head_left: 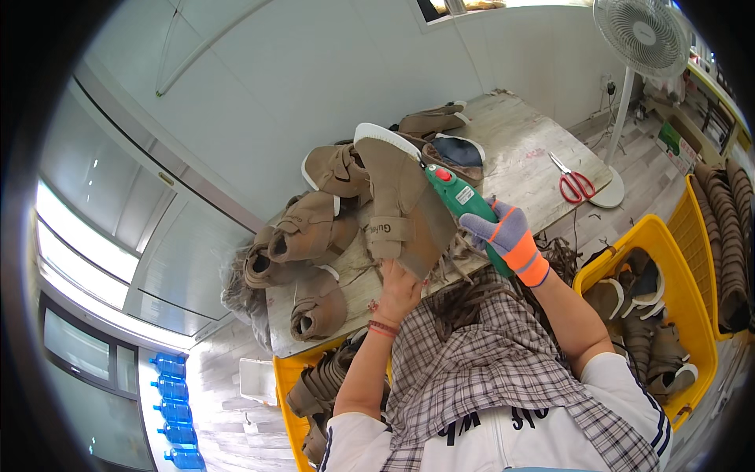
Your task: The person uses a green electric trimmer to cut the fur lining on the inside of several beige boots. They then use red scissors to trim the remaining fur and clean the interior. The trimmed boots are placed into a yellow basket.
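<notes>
L hand (401, 289): fingers grasp brn boot (399, 193) | R hand (510, 234), gloved: fingers grip grn tool (454, 193) | red-hdl scissors (576, 186) on counter (523, 141)

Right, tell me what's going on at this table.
A person's bare left hand grips a brown boot with a white sole by its shaft. The right hand, in a grey-and-orange glove, holds a green handheld tool with a red button, its tip close to the sole's edge; whether it touches is hard to tell. More brown boots lie on the worn wooden table, with red-handled scissors toward its right end.
</notes>
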Demonstrator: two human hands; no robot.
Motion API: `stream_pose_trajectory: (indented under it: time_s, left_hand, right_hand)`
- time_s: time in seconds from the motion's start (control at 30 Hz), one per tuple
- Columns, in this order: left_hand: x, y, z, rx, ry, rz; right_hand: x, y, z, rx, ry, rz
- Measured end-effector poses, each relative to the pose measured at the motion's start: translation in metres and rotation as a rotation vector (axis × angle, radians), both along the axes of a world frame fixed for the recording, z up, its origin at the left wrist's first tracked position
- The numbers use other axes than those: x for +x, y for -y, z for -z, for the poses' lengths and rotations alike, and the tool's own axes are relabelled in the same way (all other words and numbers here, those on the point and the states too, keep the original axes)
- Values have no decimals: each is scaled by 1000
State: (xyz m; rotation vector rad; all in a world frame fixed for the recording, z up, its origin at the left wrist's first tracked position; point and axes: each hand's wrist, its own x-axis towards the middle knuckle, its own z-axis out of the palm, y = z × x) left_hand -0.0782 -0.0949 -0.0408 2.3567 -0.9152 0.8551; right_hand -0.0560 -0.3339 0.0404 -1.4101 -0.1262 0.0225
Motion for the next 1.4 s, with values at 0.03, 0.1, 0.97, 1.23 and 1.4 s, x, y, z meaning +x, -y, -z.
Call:
stream_pose_trajectory:
  time_s: [0.03,0.1,0.97,1.23,1.4]
  left_hand:
    - [-1,-1,1,2,11,3]
    - [-1,-6,0,5,32,9]
    - [237,69,27,-1673,-1127,271]
    - [165,-35,-55,-1852,-1295,458]
    - [131,-55,-60,-1984,-1276,261]
  right_hand:
    - [2,1,-1,0,4,8]
    - [7,4,2,-22,6,31]
    - [19,103,91,-499,72,540]
    - [5,80,79,-1093,734,542]
    - [-4,68,76,-1138,867,478]
